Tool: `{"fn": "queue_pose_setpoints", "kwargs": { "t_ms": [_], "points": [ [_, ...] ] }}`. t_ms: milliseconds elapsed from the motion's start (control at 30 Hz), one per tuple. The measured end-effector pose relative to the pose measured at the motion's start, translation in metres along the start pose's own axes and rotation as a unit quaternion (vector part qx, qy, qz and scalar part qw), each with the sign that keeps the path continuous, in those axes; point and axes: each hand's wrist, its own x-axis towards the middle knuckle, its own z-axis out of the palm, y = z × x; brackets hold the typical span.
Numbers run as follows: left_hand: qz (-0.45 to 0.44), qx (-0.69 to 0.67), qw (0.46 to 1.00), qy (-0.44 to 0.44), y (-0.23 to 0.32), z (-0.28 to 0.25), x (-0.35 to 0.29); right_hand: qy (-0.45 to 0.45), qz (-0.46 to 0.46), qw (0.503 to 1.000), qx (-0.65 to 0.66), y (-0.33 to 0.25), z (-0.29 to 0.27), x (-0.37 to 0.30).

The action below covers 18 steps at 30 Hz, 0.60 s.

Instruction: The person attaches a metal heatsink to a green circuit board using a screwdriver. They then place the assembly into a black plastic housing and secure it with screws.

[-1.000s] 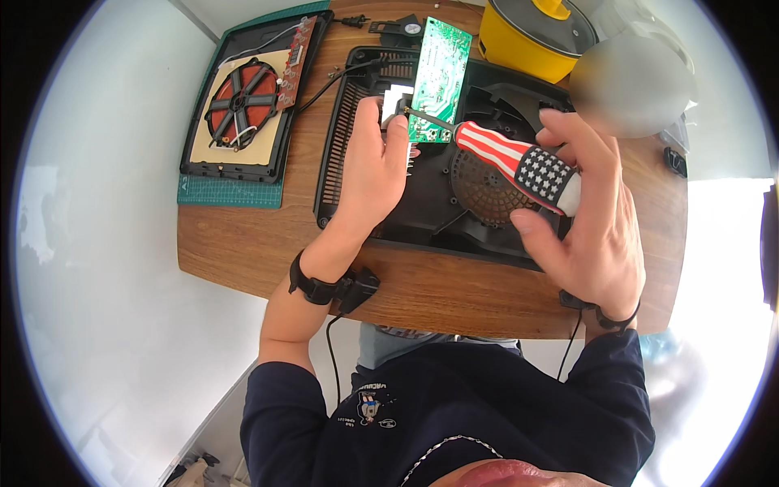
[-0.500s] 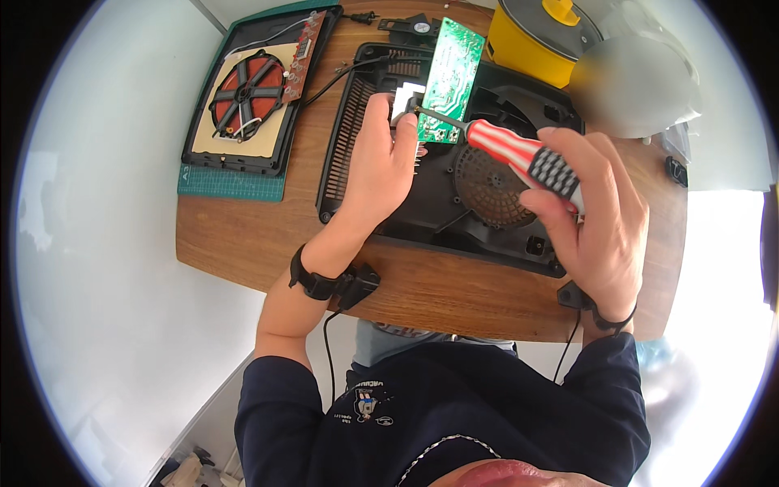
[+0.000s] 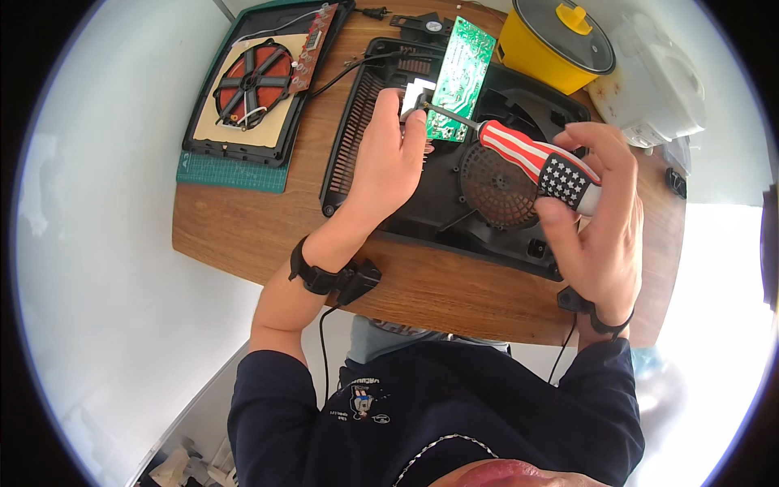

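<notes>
While the right hand point(image 3: 600, 231) grips the screwdriver point(image 3: 523, 154) by the end of its striped handle, the left hand point(image 3: 389, 166) has its thumb and forefinger closed on a small dark part point(image 3: 423, 101), where the screwdriver's tip is. Just beside it, the green circuit board point(image 3: 464, 77) is over the black housing point(image 3: 454, 237); whether they touch, I cannot tell. Farther, behind the housing, stands a yellow pot point(image 3: 535, 53).

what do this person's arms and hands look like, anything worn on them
The left hand and right hand are bare, without gloves. Each has a black wrist strap with a bulky black module and a thin black cable below it. The dark navy sleeves end near the elbows.
</notes>
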Motion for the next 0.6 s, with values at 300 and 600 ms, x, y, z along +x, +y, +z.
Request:
{"fn": "queue_pose_setpoints", "kwargs": {
  "t_ms": [300, 600],
  "points": [
    [0.004, 0.022, 1.0, -0.002, 0.0, -0.001, -0.001, -0.019, -0.037, 0.998, -0.048, 0.006, -0.005, 0.002],
    [0.001, 0.009, 1.0, -0.002, 0.002, 0.001, -0.001, -0.041, 0.005, 0.998, -0.04, 0.003, -0.007, 0.0]
  ]
}}
